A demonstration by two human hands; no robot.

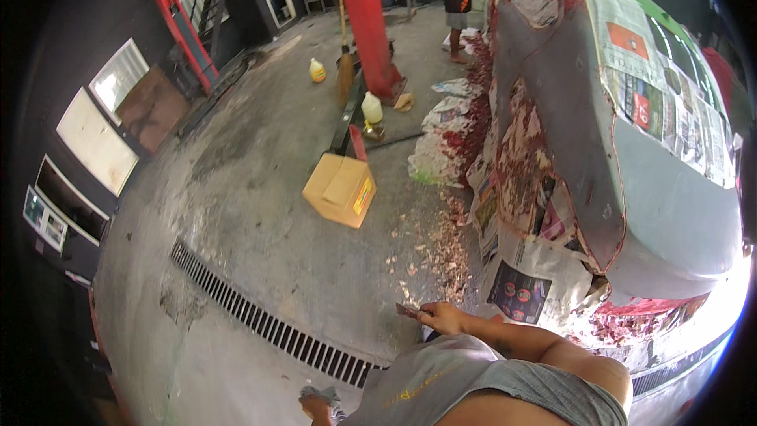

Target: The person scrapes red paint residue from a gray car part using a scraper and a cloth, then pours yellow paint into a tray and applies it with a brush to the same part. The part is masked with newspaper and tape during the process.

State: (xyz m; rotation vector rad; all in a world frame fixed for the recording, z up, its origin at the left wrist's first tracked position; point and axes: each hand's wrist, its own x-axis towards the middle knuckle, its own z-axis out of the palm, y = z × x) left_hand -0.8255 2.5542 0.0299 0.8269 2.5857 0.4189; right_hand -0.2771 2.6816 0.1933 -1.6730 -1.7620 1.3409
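Soft light over the floor (260, 213), white glare at lower right, fisheye bending toward a black rim.

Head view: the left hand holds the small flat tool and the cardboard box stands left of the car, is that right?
Wrong side: in the head view, the right hand holds the small flat tool. The cardboard box does stand left of the car.

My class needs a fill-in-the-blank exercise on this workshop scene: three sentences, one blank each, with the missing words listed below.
The person's ____ hand holds the flat tool.
The thick post beside the broom is painted ____.
The brown box on the floor is made of ____.

Missing words: right; red; cardboard.
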